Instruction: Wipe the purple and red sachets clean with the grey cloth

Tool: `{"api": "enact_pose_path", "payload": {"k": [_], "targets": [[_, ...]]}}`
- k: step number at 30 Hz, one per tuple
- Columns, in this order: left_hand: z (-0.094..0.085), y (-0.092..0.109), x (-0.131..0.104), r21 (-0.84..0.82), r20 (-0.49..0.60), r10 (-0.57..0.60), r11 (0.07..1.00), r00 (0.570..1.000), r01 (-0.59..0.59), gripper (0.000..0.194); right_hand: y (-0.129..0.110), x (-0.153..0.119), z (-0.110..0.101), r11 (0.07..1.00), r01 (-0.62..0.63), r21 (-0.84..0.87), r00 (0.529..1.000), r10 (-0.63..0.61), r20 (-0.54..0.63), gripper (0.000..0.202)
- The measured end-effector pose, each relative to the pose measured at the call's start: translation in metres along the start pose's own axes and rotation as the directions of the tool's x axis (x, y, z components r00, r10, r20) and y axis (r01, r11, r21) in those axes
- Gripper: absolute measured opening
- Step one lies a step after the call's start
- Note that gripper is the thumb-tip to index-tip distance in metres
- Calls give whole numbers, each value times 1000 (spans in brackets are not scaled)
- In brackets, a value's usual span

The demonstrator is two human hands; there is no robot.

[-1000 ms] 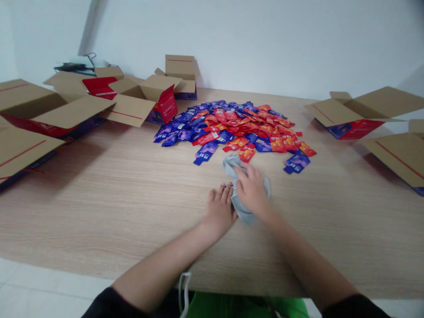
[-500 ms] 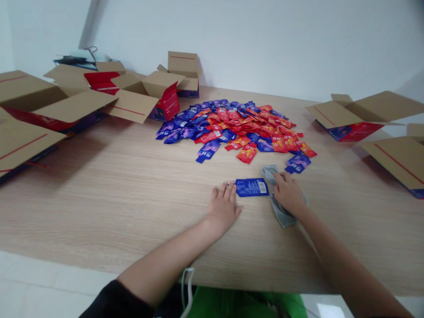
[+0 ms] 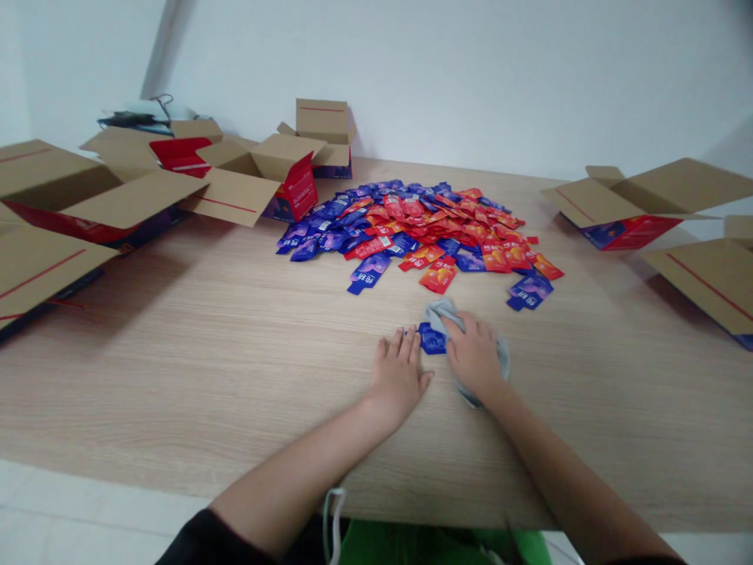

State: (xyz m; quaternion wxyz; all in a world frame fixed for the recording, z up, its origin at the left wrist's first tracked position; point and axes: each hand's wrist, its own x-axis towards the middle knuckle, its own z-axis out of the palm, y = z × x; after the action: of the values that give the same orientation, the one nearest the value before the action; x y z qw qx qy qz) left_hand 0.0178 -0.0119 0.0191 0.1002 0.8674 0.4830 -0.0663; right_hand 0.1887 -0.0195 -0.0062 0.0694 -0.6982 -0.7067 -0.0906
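A blue pouch (image 3: 433, 339) lies flat on the wooden table (image 3: 264, 369), its narrow spout end toward the left. My left hand (image 3: 398, 373) rests flat with fingers stretched, the fingertips on that spout end. My right hand (image 3: 475, 353) is closed on a grey-blue cloth (image 3: 442, 312) and presses it over the right part of the pouch, which is hidden. Beyond both hands spreads a heap of blue and red-orange pouches (image 3: 412, 224). A few loose ones lie at its near edge, such as an orange pouch (image 3: 438, 274) and a purple-blue pouch (image 3: 369, 271).
Several open cardboard boxes stand at the left, among them a red-sided box (image 3: 301, 187). Another open box (image 3: 627, 227) is at the right, with a further box (image 3: 706, 271) nearer. A white wall (image 3: 471, 86) rises behind the table.
My right hand has slid left with the cloth, from beside the pouch onto it, covering its barcode end. My left hand has stayed in place on the spout end.
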Motion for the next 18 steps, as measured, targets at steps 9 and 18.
{"api": "enact_pose_path", "payload": {"k": [9,18], "targets": [[4,1,-1,-20,-34,-7,1000,999,6,69,65,40,-21,960,-173,221,984,158,84,40],[3,-2,-2,-34,-47,32,999,998,-34,68,-18,17,3,982,116,148,993,-110,-44,44]]}}
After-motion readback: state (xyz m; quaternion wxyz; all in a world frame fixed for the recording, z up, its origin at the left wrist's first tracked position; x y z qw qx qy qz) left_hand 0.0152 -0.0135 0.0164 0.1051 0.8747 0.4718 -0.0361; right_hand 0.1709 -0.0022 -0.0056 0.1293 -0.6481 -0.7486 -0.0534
